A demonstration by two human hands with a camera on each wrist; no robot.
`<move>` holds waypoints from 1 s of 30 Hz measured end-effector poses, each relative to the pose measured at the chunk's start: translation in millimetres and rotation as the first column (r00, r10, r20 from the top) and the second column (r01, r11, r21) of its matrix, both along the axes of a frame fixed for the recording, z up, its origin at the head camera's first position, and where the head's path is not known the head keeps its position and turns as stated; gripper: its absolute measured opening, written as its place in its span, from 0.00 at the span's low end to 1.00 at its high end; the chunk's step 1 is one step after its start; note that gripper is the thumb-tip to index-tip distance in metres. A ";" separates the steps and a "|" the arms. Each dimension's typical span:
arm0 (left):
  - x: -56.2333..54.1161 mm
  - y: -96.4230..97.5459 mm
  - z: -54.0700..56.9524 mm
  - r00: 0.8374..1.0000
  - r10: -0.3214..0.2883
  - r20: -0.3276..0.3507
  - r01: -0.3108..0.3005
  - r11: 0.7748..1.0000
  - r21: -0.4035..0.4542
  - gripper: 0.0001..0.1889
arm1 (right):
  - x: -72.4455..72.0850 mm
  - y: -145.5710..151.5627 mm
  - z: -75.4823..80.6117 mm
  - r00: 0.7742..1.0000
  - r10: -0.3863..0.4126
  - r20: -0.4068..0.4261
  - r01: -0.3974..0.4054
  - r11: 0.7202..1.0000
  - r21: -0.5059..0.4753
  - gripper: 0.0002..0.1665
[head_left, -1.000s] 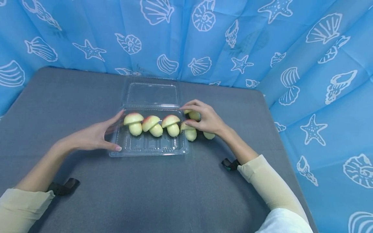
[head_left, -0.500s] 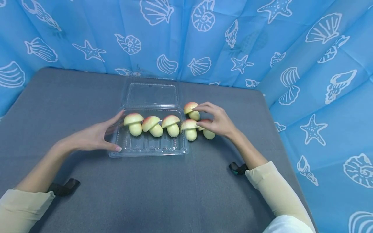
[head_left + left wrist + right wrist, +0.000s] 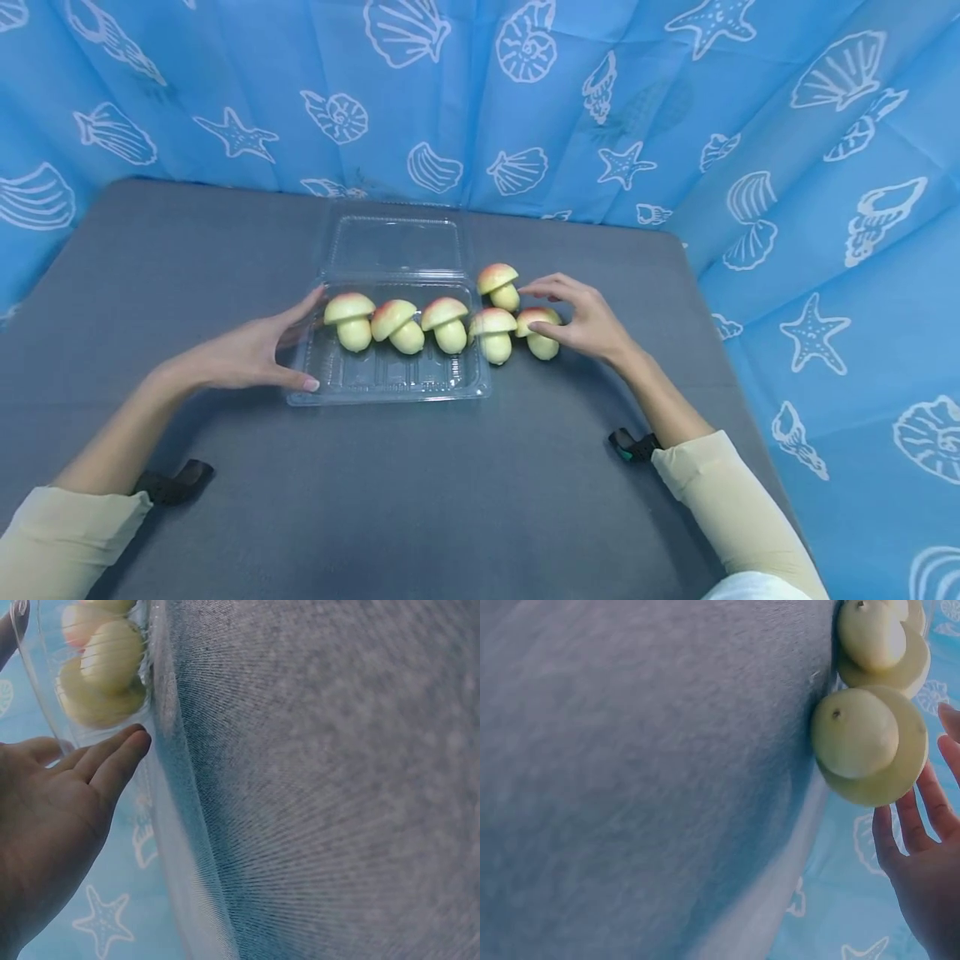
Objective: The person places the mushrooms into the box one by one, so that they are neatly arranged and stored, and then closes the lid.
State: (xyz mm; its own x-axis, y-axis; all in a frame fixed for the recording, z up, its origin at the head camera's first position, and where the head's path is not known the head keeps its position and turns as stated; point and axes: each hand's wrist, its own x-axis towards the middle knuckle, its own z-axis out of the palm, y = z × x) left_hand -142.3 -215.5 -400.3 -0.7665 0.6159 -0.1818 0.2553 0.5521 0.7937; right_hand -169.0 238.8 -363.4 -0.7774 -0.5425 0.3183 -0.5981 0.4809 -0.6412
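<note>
A clear plastic clamshell container (image 3: 390, 398) lies with its lid (image 3: 397, 242) folded back. Inside stand three pale yellow, red-tinged mushroom-shaped pieces, the leftmost mushroom (image 3: 354, 335) nearest my left hand (image 3: 251, 348). That hand spans the container's left side, thumb by the front corner and straight fingers along the wall. Just right of the container are three more: a mushroom beside its wall (image 3: 495, 346), a rear mushroom (image 3: 506, 296) and a rightmost mushroom (image 3: 543, 343). My right hand (image 3: 592, 323) reaches around the rightmost one with loosely bent fingers; contact is unclear.
A grey cloth-covered table (image 3: 420, 500) carries everything. Blue curtain (image 3: 525, 100) with white shell and starfish prints hangs along its back and right side. Dark wrist cameras (image 3: 176, 483) sit on both forearms.
My right hand has drawn back to the right, from the container's right edge to the rightmost mushroom, uncovering the mushrooms there. The left hand and container stay put.
</note>
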 end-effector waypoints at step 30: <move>0.7 1.4 2.5 0.999 0.009 0.031 -0.008 1.000 -0.002 0.67 | -7.7 41.2 -41.9 0.972 -0.010 0.236 -0.043 0.975 0.217 0.45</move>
